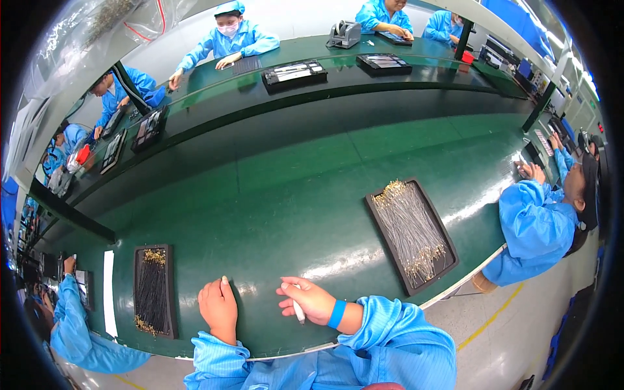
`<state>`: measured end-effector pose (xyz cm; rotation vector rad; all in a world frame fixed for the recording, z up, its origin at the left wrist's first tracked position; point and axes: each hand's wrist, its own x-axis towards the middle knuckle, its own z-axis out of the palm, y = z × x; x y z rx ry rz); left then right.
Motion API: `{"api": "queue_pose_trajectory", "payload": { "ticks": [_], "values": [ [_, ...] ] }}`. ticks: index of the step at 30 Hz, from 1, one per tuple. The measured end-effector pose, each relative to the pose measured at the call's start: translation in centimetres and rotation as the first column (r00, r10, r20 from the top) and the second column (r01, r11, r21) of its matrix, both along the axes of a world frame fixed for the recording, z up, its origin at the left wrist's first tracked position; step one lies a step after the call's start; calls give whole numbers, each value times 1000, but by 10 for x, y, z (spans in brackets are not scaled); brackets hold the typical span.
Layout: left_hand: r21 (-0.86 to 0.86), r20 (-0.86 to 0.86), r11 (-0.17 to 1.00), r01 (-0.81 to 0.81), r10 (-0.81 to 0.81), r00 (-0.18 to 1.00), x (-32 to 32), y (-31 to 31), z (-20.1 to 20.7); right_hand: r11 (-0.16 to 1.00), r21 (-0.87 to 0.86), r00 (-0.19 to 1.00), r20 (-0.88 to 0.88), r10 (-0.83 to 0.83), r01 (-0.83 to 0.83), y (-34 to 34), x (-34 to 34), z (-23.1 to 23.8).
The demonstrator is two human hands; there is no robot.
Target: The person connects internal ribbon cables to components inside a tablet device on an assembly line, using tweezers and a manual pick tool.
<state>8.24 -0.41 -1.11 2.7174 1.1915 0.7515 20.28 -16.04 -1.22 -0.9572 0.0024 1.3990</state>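
Note:
My left hand [218, 308] rests at the table's front edge, fingers curled down and pressed together; whatever is inside them is hidden. To its right, my right hand [315, 304] is turned partly palm-in, wearing a blue wristband. It grips a short white pen-like tool [299, 311], which slants down below the fingers. Left of my hands, a black tray [172, 292] holds a bundle of dark thin cables [153, 289] with gold-coloured ends. Farther right lies a larger black tray [389, 248], filled with grey thin cables [416, 224], also with gold-coloured ends.
A white strip [109, 292] lies left of the smaller tray. Co-workers in blue sit close at the left and right. Across the green table [292, 195], a raised shelf carries black trays [294, 75], with more people behind it. Dark posts [71, 211] stand at both sides.

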Motion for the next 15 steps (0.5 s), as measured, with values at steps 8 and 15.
{"api": "queue_pose_trajectory", "payload": {
  "ticks": [8,15],
  "values": [
    [-2,-6,1000,3,-3,1000,0,1,-1,1000,-6,1000,1,5,-5,0,1,2],
    [9,-8,1000,11,-11,1000,1,1,1,1000,6,1000,10,-1,1,0,0,-1]
  ]
}}
